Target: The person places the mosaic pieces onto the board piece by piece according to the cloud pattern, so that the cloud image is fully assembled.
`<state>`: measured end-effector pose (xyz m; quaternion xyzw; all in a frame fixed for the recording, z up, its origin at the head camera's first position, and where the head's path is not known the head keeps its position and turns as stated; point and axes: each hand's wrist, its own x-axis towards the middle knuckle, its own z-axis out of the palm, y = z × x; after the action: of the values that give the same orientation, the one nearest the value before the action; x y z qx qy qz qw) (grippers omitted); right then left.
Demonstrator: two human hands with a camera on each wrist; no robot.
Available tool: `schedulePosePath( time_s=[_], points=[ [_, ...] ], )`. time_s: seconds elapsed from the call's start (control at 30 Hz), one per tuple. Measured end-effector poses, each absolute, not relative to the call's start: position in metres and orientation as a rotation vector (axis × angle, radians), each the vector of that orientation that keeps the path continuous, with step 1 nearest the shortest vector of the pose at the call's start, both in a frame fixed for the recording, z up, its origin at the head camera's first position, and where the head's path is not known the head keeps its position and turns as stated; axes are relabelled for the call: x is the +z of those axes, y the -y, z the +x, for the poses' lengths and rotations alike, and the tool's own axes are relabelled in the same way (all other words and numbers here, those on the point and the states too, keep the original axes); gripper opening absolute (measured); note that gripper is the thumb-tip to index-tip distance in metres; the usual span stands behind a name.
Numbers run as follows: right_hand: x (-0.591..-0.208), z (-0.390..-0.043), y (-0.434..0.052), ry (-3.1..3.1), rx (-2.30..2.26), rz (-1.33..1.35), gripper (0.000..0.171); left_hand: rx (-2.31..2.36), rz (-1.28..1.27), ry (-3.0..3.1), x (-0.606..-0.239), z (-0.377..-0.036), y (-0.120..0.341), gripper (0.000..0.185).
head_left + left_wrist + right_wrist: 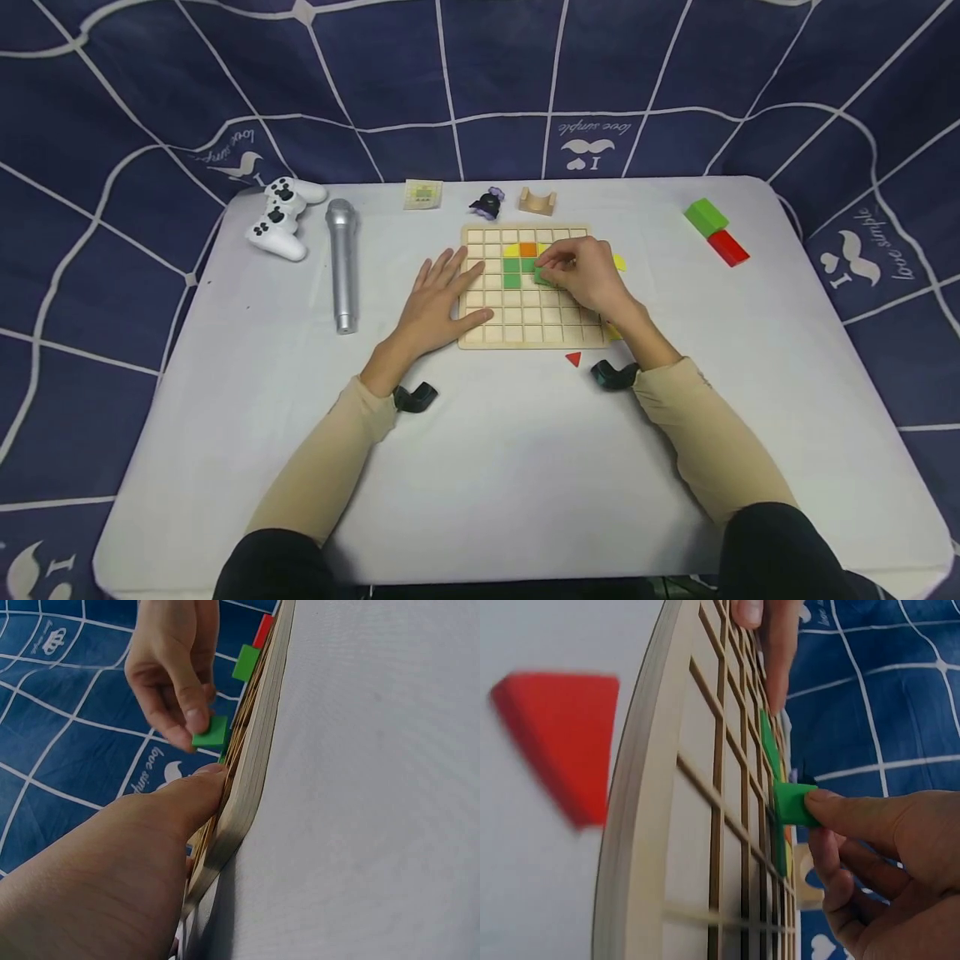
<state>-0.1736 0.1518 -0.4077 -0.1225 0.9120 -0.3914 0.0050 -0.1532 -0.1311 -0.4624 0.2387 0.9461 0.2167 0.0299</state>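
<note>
A wooden grid board [532, 317] lies on the white table, with green tiles [512, 282], an orange tile [528, 249] and yellow tiles [512, 250] in its upper middle cells. My left hand [441, 304] rests on the board's left side, fingers spread. Between thumb and fingers, my right hand [588, 271] pinches a green square tile [795, 804], held tilted over the cells beside the other green ones. In the right wrist view, a red triangular piece [570, 735] lies by the near edge. Yellow pieces [619, 262] show partly behind the right hand and forearm.
A white game controller [281, 218] and a silver microphone [342, 267] lie to the left. Behind the board are a yellowish card [423, 194], a small dark-purple object [488, 203] and a wooden notched piece [537, 203]. Green [706, 217] and red blocks [727, 248] lie far right.
</note>
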Motion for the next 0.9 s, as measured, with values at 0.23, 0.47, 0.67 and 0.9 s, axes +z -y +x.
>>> schedulePosePath(
  time_s=[0.23,0.47,0.67,0.9],
  points=[
    [-0.414,-0.178,-0.138,-2.873,-1.181,-0.515,0.006,0.658,0.74,-2.922,-0.463,-0.154,0.131,0.083],
    [-0.419,-0.175,-0.137,-2.988,-0.932,-0.705,0.013,0.666,0.743,-2.92,-0.462,-0.153,0.133,0.083],
    [-0.417,-0.165,-0.139,-3.052,-0.677,-0.896,0.02,0.648,0.739,-2.927,-0.462,-0.153,0.133,0.084],
    [-0.413,-0.154,-0.141,-3.048,-0.467,-1.029,0.03,0.635,0.729,-2.918,-0.461,-0.154,0.131,0.084]
  ],
)
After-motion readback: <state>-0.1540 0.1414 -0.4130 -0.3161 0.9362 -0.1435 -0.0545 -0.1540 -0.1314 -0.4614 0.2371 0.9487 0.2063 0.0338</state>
